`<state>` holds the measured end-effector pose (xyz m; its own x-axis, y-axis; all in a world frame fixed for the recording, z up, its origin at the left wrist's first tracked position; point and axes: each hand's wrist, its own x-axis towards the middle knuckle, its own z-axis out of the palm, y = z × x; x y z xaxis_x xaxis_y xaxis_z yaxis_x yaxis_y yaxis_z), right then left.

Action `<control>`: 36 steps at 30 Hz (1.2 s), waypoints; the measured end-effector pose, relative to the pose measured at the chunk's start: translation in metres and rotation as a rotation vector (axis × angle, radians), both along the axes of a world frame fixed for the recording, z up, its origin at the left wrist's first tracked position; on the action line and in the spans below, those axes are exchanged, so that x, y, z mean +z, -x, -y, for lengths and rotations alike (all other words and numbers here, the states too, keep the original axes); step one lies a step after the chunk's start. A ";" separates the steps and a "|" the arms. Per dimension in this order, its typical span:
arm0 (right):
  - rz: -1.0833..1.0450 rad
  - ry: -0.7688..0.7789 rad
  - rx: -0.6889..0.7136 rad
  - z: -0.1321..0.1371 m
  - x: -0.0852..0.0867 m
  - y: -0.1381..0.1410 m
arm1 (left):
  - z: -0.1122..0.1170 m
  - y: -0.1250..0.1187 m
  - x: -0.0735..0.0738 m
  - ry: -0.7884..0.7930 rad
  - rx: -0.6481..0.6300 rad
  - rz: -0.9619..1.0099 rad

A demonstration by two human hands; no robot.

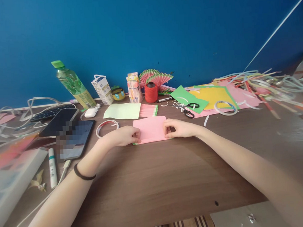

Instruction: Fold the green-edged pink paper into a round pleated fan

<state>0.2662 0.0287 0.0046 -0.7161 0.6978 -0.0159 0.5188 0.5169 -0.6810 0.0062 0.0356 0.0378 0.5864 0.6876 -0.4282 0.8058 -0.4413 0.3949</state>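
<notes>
Left forearm (67, 192), bare, rises from lower left of frame toward centre. Left hand (126, 135) just left of centre, fingers curled, thumb bent in, tips pointing right. Right forearm (237, 163), bare, slants in from lower right. Right hand (182, 128) right of centre, thumb and forefinger pinched, small gap between knuckles. Hands apart, roughly level.

"Acryl" readable, last letters blurred, along the white marker (52, 168) at lower left of the frame, print too small to read on the white carton (104, 91) and green bottle (74, 85) at upper left
</notes>
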 end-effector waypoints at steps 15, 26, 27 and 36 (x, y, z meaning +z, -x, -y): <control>0.007 0.018 0.001 0.001 0.000 0.000 | 0.000 0.001 -0.006 -0.060 -0.077 0.024; 0.026 -0.014 0.044 0.002 0.000 0.001 | 0.004 -0.002 -0.003 -0.033 -0.198 0.115; 0.028 -0.022 0.059 0.002 0.000 0.001 | 0.003 -0.002 -0.004 -0.024 -0.200 0.115; 0.160 -0.025 0.145 0.003 0.001 0.006 | 0.003 -0.003 -0.007 -0.010 -0.199 0.095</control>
